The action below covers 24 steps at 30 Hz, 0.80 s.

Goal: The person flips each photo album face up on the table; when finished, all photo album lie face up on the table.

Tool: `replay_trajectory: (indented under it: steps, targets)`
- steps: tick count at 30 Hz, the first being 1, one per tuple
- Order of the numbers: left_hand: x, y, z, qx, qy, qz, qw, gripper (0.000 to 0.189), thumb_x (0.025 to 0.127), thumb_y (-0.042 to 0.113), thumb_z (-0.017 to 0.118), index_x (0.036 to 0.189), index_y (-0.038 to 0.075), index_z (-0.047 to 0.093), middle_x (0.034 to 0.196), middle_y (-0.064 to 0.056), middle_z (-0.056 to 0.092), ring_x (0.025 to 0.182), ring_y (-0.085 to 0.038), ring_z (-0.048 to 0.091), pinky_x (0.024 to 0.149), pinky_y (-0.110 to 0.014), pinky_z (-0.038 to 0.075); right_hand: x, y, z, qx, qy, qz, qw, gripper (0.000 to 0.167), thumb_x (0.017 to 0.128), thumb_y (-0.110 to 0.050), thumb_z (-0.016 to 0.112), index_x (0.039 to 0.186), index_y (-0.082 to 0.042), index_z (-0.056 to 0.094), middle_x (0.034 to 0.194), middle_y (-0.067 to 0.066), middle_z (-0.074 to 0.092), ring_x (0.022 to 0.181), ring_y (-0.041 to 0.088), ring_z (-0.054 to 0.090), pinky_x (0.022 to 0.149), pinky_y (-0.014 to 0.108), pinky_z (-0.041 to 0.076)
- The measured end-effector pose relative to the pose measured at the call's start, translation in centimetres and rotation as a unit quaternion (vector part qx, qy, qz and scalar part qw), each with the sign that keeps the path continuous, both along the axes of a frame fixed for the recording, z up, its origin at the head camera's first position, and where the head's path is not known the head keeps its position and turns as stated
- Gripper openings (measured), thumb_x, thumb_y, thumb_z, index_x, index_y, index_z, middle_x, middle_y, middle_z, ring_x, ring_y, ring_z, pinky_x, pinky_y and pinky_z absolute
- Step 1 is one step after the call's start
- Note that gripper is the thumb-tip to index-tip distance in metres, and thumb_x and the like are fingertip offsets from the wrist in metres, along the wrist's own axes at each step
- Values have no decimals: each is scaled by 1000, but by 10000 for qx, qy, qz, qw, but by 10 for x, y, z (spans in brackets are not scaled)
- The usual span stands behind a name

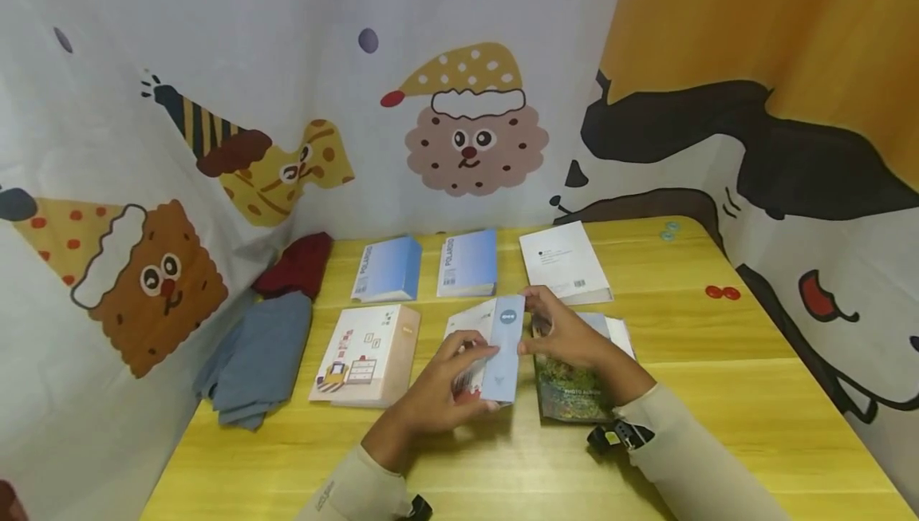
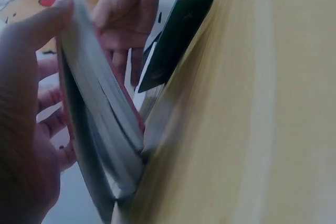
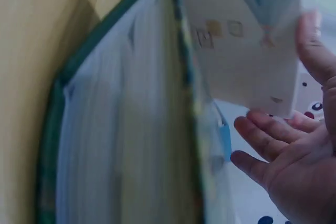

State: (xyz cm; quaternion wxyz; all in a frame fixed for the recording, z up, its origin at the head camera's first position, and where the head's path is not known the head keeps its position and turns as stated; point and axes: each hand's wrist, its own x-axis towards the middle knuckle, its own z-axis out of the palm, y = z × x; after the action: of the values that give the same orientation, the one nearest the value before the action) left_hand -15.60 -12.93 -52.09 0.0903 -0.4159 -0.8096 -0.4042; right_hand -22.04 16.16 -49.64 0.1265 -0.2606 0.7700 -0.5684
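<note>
Tilted up off the table, a photo album with a white illustrated cover and pale blue spine (image 1: 505,353) is held in my left hand (image 1: 439,384). The left wrist view shows the thumb on one side of this album (image 2: 100,82) and the fingers on the other. My right hand (image 1: 569,333) is at its upper right edge; in the right wrist view, its thumb is by the cover's edge and its fingers extend loosely below. Under the right forearm lies a photo album with a green leafy cover (image 1: 570,393); its page edges (image 3: 142,108) are blurred close up.
Two blue POLAROID albums (image 1: 388,266) (image 1: 468,262) and a white book (image 1: 563,262) line the back. A thick cream album (image 1: 362,353) lies left, beside blue-grey cloth (image 1: 262,353) and dark red cloth (image 1: 297,266). Red rings (image 1: 722,292) and pale blue rings (image 1: 669,230) lie right.
</note>
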Motion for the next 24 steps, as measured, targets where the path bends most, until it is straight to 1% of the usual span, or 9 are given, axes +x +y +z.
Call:
replay_trajectory:
  steps: [2,4,7,10,12,15,19,22,24]
  targets:
    - [3,2,4,59,127,112,9998,77,90,35,90,156,11,59,153,-14,52,136,-27,54,114,-42,52,3,-3,4,-320,62,34,9995,98,93,-35,87,161,0,27,160,33,46,146,57,51,120,77,39]
    - [6,3,7,98,221,185,9995,78,91,34,89,158,10,57,154,-16,52,139,-28,53,115,-43,52,6,-6,8,-508,106,68,9986,100,94,-40,84,165,-3,24,160,33,40,144,58,53,119,72,45]
    - [11,6,10,265,242,175,9992,77,93,34,85,160,8,54,156,-19,49,141,-31,53,115,-42,51,12,-10,13,-737,234,178,9968,104,95,-50,80,168,-5,20,157,32,35,141,59,54,113,57,56]
    - [15,9,13,668,129,-31,9977,73,100,36,78,161,5,51,157,-22,47,143,-35,52,118,-45,51,17,-14,19,-793,431,117,9958,107,94,-60,75,170,-9,18,158,29,33,141,57,52,109,48,60]
    - [16,12,15,1017,-109,-278,9944,71,105,38,73,162,3,48,157,-24,44,146,-36,51,118,-47,54,21,-16,21,-744,598,17,9954,108,94,-63,72,173,-14,16,160,26,31,142,53,50,109,52,59]
    - [17,16,16,1638,-821,-691,9806,71,108,30,71,166,2,41,158,-25,39,150,-31,48,110,-49,60,26,-20,24,-497,814,-69,9954,107,95,-64,72,176,-24,14,166,22,29,143,47,44,111,65,55]
    - [17,17,15,2413,-1678,-999,9506,81,100,-2,74,169,0,31,159,-31,33,158,-21,41,104,-48,63,30,-26,23,-102,1062,35,9943,102,98,-54,77,176,-22,19,176,21,21,154,49,33,117,76,45]
    - [19,12,12,2567,-1936,-971,9419,92,92,-13,77,169,-2,29,160,-33,32,161,-17,39,104,-47,64,30,-30,18,171,1196,134,9926,99,98,-44,81,175,-15,26,181,23,16,162,53,25,119,77,42]
    - [21,7,10,2517,-2099,-881,9406,98,89,-14,80,170,-1,27,163,-33,31,161,-24,40,104,-45,64,30,-31,15,449,1246,133,9911,99,97,-40,84,174,-12,29,181,24,17,162,55,25,117,76,44]
